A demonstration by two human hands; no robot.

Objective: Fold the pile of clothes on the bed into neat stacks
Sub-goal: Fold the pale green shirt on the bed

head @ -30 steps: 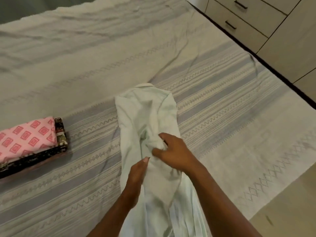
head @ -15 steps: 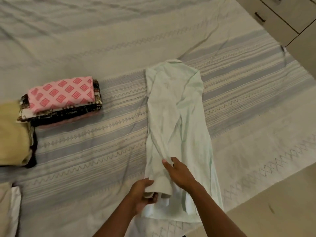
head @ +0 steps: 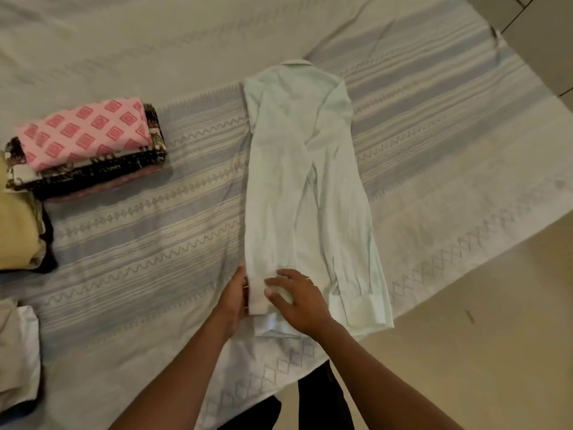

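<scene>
A pale mint shirt lies lengthwise on the striped bedsheet, collar at the far end. Both sleeves are folded in along its body, making a long narrow strip. My left hand rests with straight fingers against the left edge of the near sleeve cuff. My right hand lies on the shirt's near end with fingers spread, its thumb on the cuff. A folded stack topped by a pink diamond-print cloth sits to the left of the shirt.
A folded yellow garment lies at the left edge, with white clothes nearer me. The bed's corner ends just past the shirt, where beige floor begins. Cabinets stand at the far right.
The view pulled back and the shirt now lies flat. Both hands slid down from its middle to the near cuff; my left hand went from gripping the cuff to lying beside it.
</scene>
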